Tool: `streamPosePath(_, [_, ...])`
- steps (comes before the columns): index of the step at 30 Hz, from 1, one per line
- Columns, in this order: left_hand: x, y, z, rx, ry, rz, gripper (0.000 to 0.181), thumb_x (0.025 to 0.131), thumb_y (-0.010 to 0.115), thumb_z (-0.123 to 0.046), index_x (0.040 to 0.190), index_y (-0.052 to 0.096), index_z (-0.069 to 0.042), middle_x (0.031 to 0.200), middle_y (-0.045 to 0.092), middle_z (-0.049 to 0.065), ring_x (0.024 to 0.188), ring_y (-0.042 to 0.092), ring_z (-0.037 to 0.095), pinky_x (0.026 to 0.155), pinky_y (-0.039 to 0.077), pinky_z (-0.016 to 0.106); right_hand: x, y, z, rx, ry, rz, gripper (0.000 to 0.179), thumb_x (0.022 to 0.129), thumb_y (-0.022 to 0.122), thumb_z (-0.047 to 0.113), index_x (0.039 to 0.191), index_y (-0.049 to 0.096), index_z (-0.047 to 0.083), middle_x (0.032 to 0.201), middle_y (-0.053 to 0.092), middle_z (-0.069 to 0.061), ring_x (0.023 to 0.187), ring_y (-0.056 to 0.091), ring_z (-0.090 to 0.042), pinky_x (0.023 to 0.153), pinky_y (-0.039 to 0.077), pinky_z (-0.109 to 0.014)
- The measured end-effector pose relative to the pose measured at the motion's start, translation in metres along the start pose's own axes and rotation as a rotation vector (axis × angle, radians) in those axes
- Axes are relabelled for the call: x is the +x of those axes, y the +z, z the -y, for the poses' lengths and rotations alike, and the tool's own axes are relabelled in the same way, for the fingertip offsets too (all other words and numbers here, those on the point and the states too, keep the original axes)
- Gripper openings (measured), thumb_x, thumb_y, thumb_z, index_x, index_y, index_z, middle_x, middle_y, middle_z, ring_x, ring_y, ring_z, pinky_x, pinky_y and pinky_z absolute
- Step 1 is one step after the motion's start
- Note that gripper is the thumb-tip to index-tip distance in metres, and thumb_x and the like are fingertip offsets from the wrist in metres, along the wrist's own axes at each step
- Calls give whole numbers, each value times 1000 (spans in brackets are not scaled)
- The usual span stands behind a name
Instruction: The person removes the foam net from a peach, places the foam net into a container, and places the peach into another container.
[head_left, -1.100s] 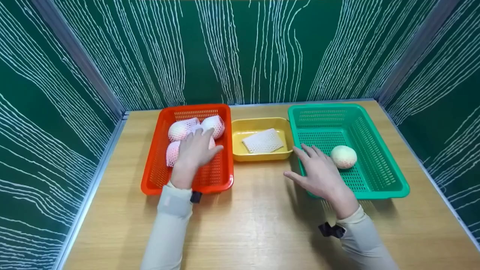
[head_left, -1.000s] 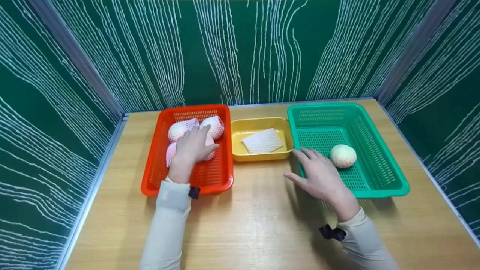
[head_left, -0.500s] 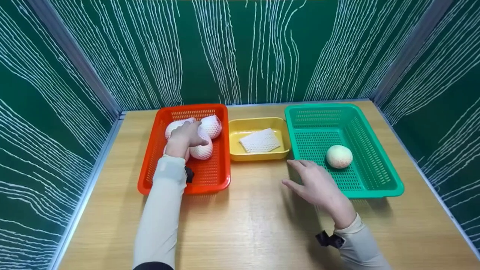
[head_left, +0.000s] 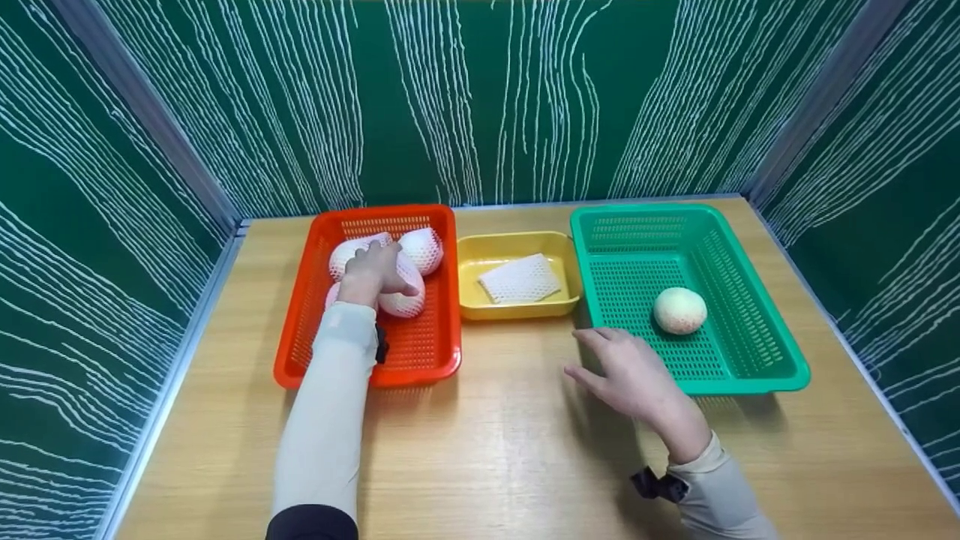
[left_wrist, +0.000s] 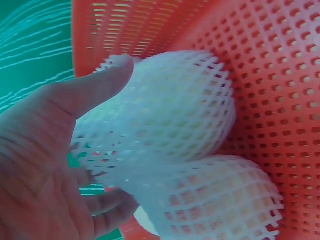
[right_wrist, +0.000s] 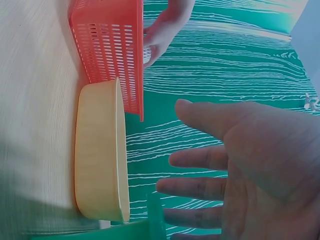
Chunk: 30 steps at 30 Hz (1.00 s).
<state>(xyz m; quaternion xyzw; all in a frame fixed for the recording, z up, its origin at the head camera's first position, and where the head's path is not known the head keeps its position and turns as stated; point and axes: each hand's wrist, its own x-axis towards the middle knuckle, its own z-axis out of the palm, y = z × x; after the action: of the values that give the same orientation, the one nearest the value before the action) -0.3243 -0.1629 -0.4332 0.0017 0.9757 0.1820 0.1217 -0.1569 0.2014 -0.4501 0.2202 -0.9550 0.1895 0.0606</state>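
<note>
Head view on my screen: the left hand (head_left: 373, 271) is down inside the red basket (head_left: 420, 349), left of centre in the frame, among round fruit in foam netting. I count four pieces: a far-left netted fruit (head_left: 349, 253), a far-right netted fruit (head_left: 422, 252), a near netted fruit (head_left: 405, 302) to the right of the hand, and a sliver of a fourth netted fruit (head_left: 331, 294) at the hand's lower left. In the left wrist view I see its thumb (left_wrist: 100, 86) lying along the netting with bent fingers below; I cannot tell whether that grip has closed on a piece. The right hand (head_left: 630, 375), right of centre and low, is at the near left corner of the green basket (head_left: 765, 322); its grip is released, and the right wrist view shows me its fingers straight and spread. One bare fruit (head_left: 680, 310), pale with a reddish underside, sits in that basket, near its middle. Between the baskets, mid-frame, I note a yellow tray (head_left: 517, 310) with a flat white foam net (head_left: 520, 280) lying in it. All three containers stand on the wooden worktop (head_left: 502, 427), before dark green panels (head_left: 517, 112) streaked with white lines.
</note>
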Motion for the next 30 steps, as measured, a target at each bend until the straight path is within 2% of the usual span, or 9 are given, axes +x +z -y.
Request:
streamPosePath(6, [9,9,4,72,13,-18,92,68,87,-37,145,42,-12,142,41,18,116,42,39,105,29,61,-1,3,3,-1,-26,-27,50,88,71,36,121,63,0,116,64,-19,110,57,-38,93,45,-52])
streamPosePath(12, [12,17,9,169,33,19,84,71,84,-43,136,48,-3,133,44,27,112,49,45,99,35,61,4,13,12,30,-101,-79,36,87,74,29,113,68,5,109,67,-11,102,61,-29,87,49,-45])
streamPosePath(17, [10,18,7,204,18,20,80,70,83,-46,130,53,-2,128,48,25,112,46,43,99,34,60,19,29,31,35,-219,-114,29,87,73,29,110,71,11,105,68,-4,96,64,-22,80,53,-39])
streamPosePath(19, [12,18,5,235,2,6,80,69,83,-48,129,55,-3,129,46,25,114,42,41,99,34,58,28,35,40,45,-281,-112,30,88,72,29,112,70,12,108,68,-5,98,64,-22,82,53,-38])
streamPosePath(23, [16,20,0,300,-25,-34,83,67,83,-49,129,56,-2,131,41,24,115,35,38,98,34,52,46,48,59,76,-372,-57,37,89,71,28,122,67,10,120,64,-12,106,63,-26,89,51,-40])
streamPosePath(26, [15,23,-3,319,-43,-27,81,67,83,-49,127,57,-1,127,43,23,114,36,37,97,34,48,57,58,72,37,-437,-35,42,88,73,28,126,64,13,127,61,-13,110,61,-27,91,50,-42])
streamPosePath(30, [13,26,-3,310,-52,-11,78,68,83,-50,123,60,1,122,49,22,111,42,37,96,37,48,68,73,88,-107,-522,-60,38,86,75,29,122,66,17,126,62,-9,106,63,-26,85,52,-42])
